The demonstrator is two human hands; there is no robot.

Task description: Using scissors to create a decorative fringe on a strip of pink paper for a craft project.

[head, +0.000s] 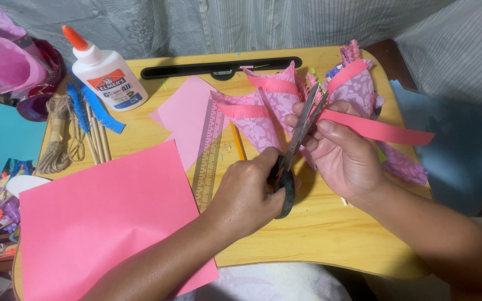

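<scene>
Gripping the black scissors (297,145) in my left hand (249,192), blades pointing toward one o'clock, I pinch the pink paper strip (377,129) with my right hand (341,156); its long axis runs toward four o'clock over the wooden lap desk (319,234).

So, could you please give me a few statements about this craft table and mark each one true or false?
1. The left hand holds the scissors. True.
2. The right hand holds a blue strip. False: the strip is pink.
3. The glue bottle has an orange cap. True.
4. The ruler lies on top of the large pink sheet. False: it lies beside that sheet, on the wooden table and a paler pink sheet.
5. The twine is at the table's right edge. False: it is at the left edge.
</scene>
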